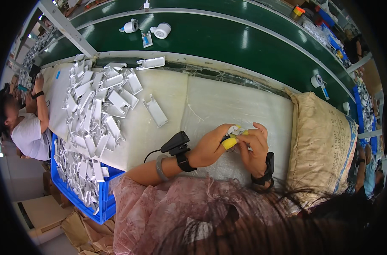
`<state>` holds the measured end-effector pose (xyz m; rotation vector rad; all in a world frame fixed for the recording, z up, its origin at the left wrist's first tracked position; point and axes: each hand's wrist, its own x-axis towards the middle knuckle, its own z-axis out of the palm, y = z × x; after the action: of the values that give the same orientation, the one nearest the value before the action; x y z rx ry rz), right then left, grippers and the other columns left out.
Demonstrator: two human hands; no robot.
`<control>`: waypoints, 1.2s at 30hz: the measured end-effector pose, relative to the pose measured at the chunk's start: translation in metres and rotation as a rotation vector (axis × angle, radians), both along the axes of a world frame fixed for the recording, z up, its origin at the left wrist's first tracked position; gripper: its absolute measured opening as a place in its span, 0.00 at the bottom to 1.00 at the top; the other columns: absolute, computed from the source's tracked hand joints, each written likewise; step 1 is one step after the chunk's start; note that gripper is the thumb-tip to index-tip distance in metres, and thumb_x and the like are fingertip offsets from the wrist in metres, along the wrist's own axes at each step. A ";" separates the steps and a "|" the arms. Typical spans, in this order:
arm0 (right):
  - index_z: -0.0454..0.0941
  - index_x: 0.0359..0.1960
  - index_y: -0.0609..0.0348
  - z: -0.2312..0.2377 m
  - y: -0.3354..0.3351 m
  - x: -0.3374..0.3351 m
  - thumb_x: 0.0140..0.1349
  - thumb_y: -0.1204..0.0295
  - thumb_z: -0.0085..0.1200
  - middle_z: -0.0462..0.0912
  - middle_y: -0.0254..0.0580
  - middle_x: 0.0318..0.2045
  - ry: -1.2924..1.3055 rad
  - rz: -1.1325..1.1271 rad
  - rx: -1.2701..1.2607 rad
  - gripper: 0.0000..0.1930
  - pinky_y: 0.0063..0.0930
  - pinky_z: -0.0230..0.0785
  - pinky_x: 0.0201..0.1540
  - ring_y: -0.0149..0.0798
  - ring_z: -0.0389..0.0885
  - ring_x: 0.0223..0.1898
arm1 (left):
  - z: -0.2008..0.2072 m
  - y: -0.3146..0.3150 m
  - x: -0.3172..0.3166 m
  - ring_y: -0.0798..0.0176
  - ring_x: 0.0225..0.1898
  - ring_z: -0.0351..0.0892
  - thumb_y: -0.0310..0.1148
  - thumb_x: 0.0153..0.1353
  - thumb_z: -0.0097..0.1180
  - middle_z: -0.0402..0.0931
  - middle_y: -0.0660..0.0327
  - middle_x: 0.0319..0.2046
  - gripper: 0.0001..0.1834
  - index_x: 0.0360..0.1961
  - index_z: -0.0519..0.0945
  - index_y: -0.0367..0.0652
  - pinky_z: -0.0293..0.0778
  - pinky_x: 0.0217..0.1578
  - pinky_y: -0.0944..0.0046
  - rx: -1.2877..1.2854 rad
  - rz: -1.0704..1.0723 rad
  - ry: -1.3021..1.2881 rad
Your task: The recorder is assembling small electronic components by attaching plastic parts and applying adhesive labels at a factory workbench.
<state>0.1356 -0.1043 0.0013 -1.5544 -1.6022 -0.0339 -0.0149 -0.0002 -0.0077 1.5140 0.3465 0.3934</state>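
Over the bench, my left hand (211, 146) is closed around a small white part (233, 130), its fingers tipped with yellow covers. My right hand (255, 154) meets it from the right, thumb and fingers pinched at the same spot and one finger raised. What the right fingertips grip is mostly hidden behind them. The nearest loose piece is a white plastic channel-shaped housing (155, 111), lying on the bench to the left of my hands. Farther left is a heap of similar white housings (98, 104).
A blue crate (107, 199) full of white housings stands below the bench's left side. At right leans a brown woven sack (321, 144). Beyond the bench runs a green conveyor (210, 36) carrying round white units (161, 30). Another person (30, 127) works at far left.
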 end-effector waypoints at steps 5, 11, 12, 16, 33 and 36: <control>0.80 0.32 0.58 -0.002 0.001 -0.001 0.47 0.83 0.61 0.77 0.36 0.26 -0.005 -0.006 0.004 0.10 0.46 0.60 0.59 0.38 0.76 0.32 | -0.001 0.000 0.001 0.57 0.37 0.78 0.27 0.65 0.46 0.74 0.51 0.39 0.18 0.56 0.65 0.35 0.73 0.39 0.61 0.059 0.018 0.027; 0.79 0.31 0.57 -0.002 0.001 -0.003 0.48 0.82 0.62 0.77 0.35 0.26 -0.026 -0.011 0.008 0.09 0.45 0.61 0.58 0.36 0.76 0.31 | -0.012 0.001 0.002 0.49 0.36 0.77 0.27 0.65 0.46 0.75 0.50 0.35 0.14 0.51 0.67 0.36 0.72 0.37 0.57 0.188 0.066 0.023; 0.79 0.31 0.56 -0.002 0.002 -0.003 0.48 0.81 0.63 0.77 0.35 0.26 -0.044 -0.012 0.008 0.09 0.44 0.62 0.56 0.36 0.76 0.30 | -0.014 0.001 0.002 0.47 0.35 0.77 0.27 0.65 0.46 0.76 0.50 0.33 0.13 0.50 0.68 0.37 0.72 0.36 0.55 0.256 0.083 0.022; 0.79 0.31 0.55 -0.004 0.002 -0.006 0.48 0.81 0.63 0.77 0.34 0.26 -0.041 -0.031 0.022 0.09 0.43 0.62 0.56 0.35 0.76 0.30 | -0.015 0.005 0.002 0.53 0.29 0.78 0.27 0.65 0.45 0.76 0.52 0.29 0.12 0.49 0.68 0.37 0.72 0.30 0.58 0.207 0.066 0.016; 0.64 0.60 0.62 -0.010 0.002 -0.006 0.52 0.74 0.62 0.70 0.55 0.55 0.036 -0.040 -0.215 0.32 0.42 0.61 0.58 0.56 0.68 0.56 | -0.023 0.051 0.001 0.64 0.28 0.80 0.52 0.71 0.30 0.79 0.55 0.38 0.27 0.56 0.67 0.41 0.80 0.23 0.62 -0.623 0.163 0.006; 0.59 0.64 0.62 -0.013 0.002 -0.008 0.48 0.71 0.66 0.68 0.57 0.58 -0.023 -0.041 -0.370 0.40 0.43 0.61 0.59 0.56 0.67 0.58 | -0.027 0.060 0.004 0.62 0.29 0.81 0.50 0.72 0.30 0.79 0.55 0.39 0.26 0.52 0.69 0.40 0.81 0.24 0.59 -0.743 0.213 0.024</control>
<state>0.1280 -0.1025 -0.0112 -1.8721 -1.6614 0.2354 -0.0111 0.0600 -0.0348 0.7575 0.5989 0.3581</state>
